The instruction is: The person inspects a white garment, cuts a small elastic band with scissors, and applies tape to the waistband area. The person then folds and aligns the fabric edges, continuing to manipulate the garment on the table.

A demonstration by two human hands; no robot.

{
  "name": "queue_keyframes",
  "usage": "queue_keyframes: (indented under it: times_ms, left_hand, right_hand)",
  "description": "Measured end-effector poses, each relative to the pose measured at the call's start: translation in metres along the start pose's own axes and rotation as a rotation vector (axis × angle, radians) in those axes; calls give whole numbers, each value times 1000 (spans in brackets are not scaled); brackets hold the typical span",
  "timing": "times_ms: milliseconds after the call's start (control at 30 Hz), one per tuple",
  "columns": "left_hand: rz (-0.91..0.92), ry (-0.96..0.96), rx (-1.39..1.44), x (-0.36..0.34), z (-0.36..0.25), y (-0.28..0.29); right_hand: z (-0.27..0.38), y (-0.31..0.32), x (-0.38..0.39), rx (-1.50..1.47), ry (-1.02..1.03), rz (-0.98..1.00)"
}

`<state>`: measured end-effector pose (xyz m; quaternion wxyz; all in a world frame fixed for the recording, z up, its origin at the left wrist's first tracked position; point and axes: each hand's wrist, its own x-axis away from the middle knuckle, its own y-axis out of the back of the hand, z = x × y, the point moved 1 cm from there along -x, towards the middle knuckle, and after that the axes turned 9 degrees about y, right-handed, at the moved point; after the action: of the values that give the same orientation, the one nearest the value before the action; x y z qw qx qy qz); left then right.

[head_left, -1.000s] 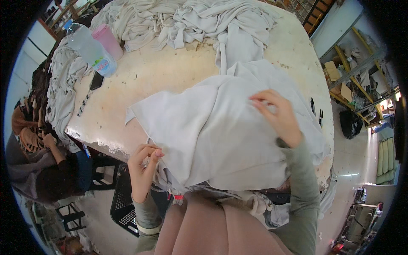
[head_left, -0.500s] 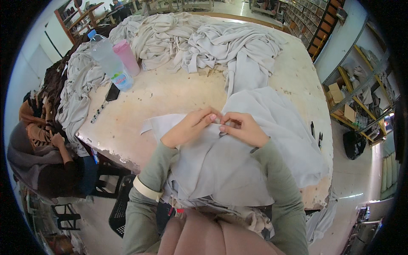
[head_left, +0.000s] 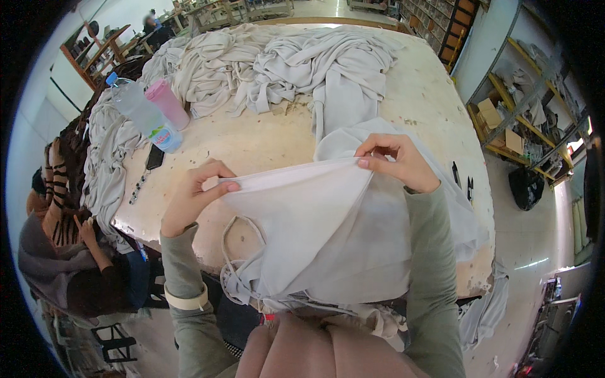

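Observation:
A piece of light grey fabric (head_left: 302,201) stretches between my two hands, its upper edge pulled nearly straight. My left hand (head_left: 198,195) pinches one end of that edge between thumb and fingers. At the other end, my right hand (head_left: 397,160) grips the edge the same way, held somewhat higher. Below, the cloth drops in folds toward my lap, and a thin loop of fabric strip (head_left: 227,236) curls at its left side. More of the same cloth spreads under and beyond my right hand.
Heaped grey fabric (head_left: 321,63) covers the table's far side. A water bottle (head_left: 142,113), a pink tumbler (head_left: 167,104) and a phone (head_left: 154,156) lie at the left. Black pens (head_left: 463,179) rest near the right edge. A seated person (head_left: 69,264) works at far left; shelves (head_left: 529,107) stand at right.
My hands, close together before, have moved apart, drawing the fabric edge out between them. My left hand went left, my right hand right and up. The view has shifted slightly.

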<state>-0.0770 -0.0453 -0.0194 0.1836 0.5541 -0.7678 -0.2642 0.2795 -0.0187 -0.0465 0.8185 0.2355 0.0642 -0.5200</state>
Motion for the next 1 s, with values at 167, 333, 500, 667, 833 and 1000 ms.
queue_keyframes:
  times_ms: [167, 333, 500, 667, 833, 1000]
  left_hand:
    - [-317, -98, -208, 19, -10, 5]
    - [-592, -217, -318, 55, -23, -41]
    - [-429, -444, -255, 88, -27, -132]
    - [-122, -493, -245, 104, -26, -200]
    - [9, -493, -222, 117, -20, -224]
    - [76, -547, -249, 122, -20, -232]
  right_hand:
    - [-20, 12, -3, 29, -23, -177]
    - [-64, 6, -10, -178, -83, -530]
    - [-117, -5, -7, -550, -102, -754]
    - [-140, -5, 0, -725, -104, -767]
    - [-143, -4, 1, -739, -168, -786]
    - [-147, -3, 3, -827, -116, -768]
